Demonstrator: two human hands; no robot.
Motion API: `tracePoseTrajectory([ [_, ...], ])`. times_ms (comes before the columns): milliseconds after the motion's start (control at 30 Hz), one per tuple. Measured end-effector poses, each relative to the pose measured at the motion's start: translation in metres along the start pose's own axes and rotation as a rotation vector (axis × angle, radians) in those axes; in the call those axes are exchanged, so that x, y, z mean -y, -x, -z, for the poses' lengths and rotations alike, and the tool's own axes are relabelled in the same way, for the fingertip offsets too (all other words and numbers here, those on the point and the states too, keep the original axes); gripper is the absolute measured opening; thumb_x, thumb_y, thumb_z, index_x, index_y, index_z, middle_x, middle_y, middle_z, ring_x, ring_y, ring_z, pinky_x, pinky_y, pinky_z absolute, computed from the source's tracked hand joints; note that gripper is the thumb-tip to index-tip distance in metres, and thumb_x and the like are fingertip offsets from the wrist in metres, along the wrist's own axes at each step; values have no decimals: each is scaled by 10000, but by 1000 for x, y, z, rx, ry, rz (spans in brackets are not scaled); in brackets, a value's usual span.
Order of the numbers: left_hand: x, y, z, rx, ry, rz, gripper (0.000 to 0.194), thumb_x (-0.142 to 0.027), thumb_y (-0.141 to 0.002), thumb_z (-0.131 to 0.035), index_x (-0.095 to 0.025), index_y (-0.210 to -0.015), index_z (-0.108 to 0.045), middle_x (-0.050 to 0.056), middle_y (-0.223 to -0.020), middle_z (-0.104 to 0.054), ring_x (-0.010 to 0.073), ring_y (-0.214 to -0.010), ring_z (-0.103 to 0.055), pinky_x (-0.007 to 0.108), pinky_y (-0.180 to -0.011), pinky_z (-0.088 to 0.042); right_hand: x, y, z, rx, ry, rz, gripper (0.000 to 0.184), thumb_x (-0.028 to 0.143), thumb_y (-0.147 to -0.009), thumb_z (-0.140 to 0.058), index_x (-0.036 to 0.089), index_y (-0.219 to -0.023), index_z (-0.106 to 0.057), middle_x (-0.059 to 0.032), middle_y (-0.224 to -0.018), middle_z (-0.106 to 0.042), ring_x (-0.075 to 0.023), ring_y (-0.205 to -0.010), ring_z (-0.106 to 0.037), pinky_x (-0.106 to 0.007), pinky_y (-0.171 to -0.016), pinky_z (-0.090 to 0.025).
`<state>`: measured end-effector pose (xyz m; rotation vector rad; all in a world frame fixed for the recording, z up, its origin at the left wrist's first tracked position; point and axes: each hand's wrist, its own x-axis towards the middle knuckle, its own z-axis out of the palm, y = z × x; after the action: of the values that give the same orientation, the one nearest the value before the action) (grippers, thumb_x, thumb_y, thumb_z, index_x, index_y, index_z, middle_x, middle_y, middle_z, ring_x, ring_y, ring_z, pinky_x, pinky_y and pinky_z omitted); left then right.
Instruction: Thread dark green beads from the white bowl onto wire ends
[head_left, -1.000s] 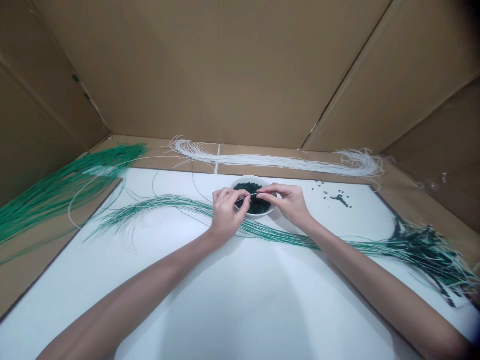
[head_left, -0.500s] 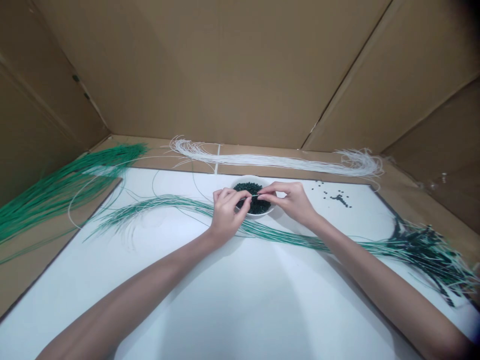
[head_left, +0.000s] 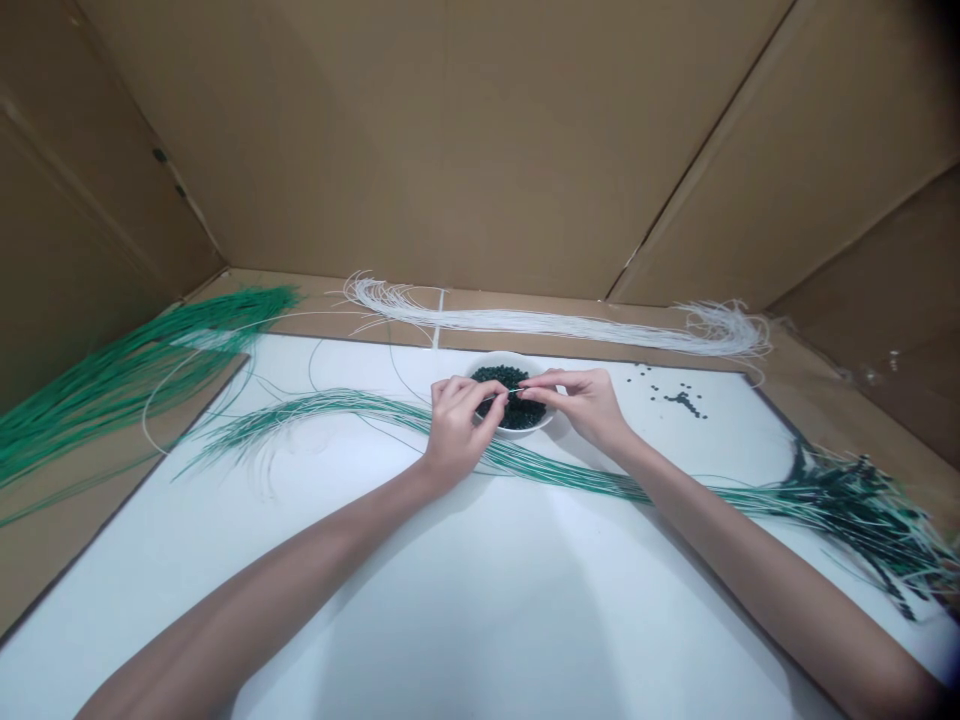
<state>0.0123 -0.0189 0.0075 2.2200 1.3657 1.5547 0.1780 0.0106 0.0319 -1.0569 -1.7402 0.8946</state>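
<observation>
nearer than the bowl lie green strands. over the bowl, a thin strand looks light, springy, perhaps slippery, best pinched near its tip. the left hand pinches it; the right hand meets it with fingertips nearly together, grip on it unclear. beads sit in the bowl; beyond lie white strands.

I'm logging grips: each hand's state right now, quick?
Left hand: closed, pinching a thin strand over the bowl.
Right hand: at the same strand; whether closed on it cannot be told.

Cardboard walls, perhaps a workshop
</observation>
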Motion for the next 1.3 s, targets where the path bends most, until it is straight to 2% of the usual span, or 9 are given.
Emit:
tracePoseTrajectory([
  [167, 0, 0, 0, 8, -14, -9, 72, -221, -799, -497, -206, -792, -568, -26, -737, -643, 124, -727, -519, 303, -764, -322, 2, 0, 1, -9, 31, 36, 128, 299, -626, -672, 199, -703, -696, -26, -708, -677, -162, -668, -605, -275, -650, -466],
  [400, 0, 0, 1, 19, -25, -29, 66, -213, -799, -499, -202, -802, -564, -27, -745, -642, 124, -735, -506, 304, -762, -316, 8, -1, 5, 22, 190, 150, 112, 276, -668, -643, 210, -743, -694, -24, -713, -667, -150, -661, -588, -273, -650, -449],
  [733, 0, 1, 1, 9, -6, -33, 69, -220, -801, -496, -203, -807, -563, -21, -758, -642, 123, -733, -511, 300, -760, -327, 3, 1, 0, 29, 96, 81, 135, 307, -635, -667, 200, -713, -692, -21, -694, -667, -148, -637, -580, -272, -630, -443],
  [900, 0, 1, 2, 50, -21, -48, 82, -224, -801, -488, -203, -818, -566, -18, -750, -646, 136, -758, -510, 311, -766, -321, 6, 2, 0, 39, 131, 88, 138, 308, -651, -652, 211, -739, -693, -18, -706, -668, -150, -645, -580, -274, -629, -445],
  [1300, 0, 2, 2, 45, -17, -51, 90, -230, -804, -486, -203, -824, -569, -16, -748, -647, 134, -749, -511, 306, -762, -328, 7, 3, -2, 33, 132, 96, 129, 306, -667, -641, 218, -746, -691, -10, -692, -661, -137, -624, -578, -261, -615, -438],
])
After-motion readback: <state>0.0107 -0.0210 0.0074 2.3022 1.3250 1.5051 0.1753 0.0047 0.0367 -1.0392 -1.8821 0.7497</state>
